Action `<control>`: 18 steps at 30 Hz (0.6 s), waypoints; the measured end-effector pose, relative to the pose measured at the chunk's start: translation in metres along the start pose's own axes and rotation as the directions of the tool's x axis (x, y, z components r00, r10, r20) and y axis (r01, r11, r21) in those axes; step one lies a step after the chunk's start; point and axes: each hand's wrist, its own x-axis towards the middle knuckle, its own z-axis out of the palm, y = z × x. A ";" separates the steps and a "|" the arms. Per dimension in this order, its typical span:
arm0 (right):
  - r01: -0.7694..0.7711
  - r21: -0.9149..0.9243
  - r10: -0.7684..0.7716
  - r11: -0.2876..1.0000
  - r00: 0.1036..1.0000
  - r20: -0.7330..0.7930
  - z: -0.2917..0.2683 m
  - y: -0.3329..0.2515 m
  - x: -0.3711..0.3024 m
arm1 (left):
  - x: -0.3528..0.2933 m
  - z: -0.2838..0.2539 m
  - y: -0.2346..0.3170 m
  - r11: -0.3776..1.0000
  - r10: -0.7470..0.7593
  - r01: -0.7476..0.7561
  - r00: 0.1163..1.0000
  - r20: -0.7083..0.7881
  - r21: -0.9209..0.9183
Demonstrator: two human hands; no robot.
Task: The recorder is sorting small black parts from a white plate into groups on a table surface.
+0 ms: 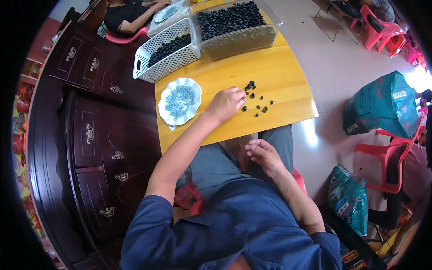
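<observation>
My left hand (226, 104) rests over the yellow wooden table (216, 74), its fingertips pinched together beside a scatter of small round black parts (253, 95). What those fingers hold, if anything, is hidden. Just off the table's near edge, above my lap, my right hand (264, 156) is curled with thumb and fingers together; anything in it is too small to make out. Left of my left hand stands a white scallop-edged plate (164, 115) holding many tiny clear bluish pieces (180, 101).
At the table's far side are a white perforated basket (173, 65) and a clear plastic bin (240, 47), both holding black parts. A dark wooden cabinet (96, 121) borders the left. Green bags (382, 108) and red chairs (382, 157) stand right. Another person (123, 18) sits far left.
</observation>
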 end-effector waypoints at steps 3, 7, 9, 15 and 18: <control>-0.001 0.000 0.001 1.000 1.000 0.005 -0.004 -0.001 0.001 | -0.003 0.001 0.001 1.000 -0.029 0.029 1.000 0.004 -0.010; -0.020 0.056 0.019 0.998 1.000 0.008 -0.003 -0.002 0.003 | -0.011 -0.001 0.001 0.998 -0.061 0.060 0.997 -0.040 -0.022; -0.019 0.031 0.019 0.999 1.000 0.010 -0.006 0.001 0.007 | -0.014 -0.001 0.001 0.998 -0.059 0.057 0.997 -0.053 -0.031; -0.039 0.043 0.038 0.998 0.999 0.020 -0.003 0.002 0.007 | -0.029 -0.002 0.005 0.971 -0.174 0.158 0.981 -0.081 -0.178; -0.064 0.035 0.064 0.997 0.998 -0.013 0.001 -0.001 0.005 | -0.038 -0.002 0.006 0.955 -0.209 0.173 0.969 -0.132 -0.241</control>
